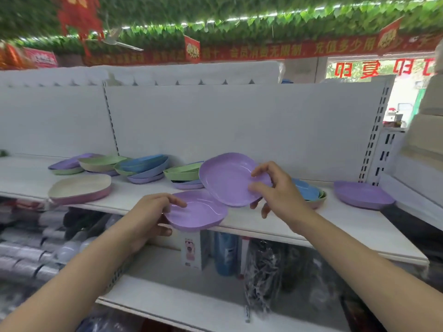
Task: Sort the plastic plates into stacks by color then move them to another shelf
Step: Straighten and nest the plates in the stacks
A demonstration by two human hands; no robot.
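Note:
My left hand (153, 215) grips a purple plate (199, 210) by its left rim, level at the front edge of the white shelf (311, 226). My right hand (278, 188) pinches a second purple plate (227, 178) by its right rim; it tilts toward me, overlapping the first plate's far edge. Mixed piles of purple, green and blue plates (143, 167) lie along the shelf behind. A cream plate on a pink one (80, 188) sits at the left. Another purple plate (363, 194) lies alone at the right. Blue and green plates (309, 191) show behind my right wrist.
The shelf's white back panel (239, 121) rises behind the plates. A slotted upright (374, 137) bounds the right end. Below are lower shelves with packaged goods (263, 271) and a small box (191, 252). Stacked boxes (429, 116) stand at the far right.

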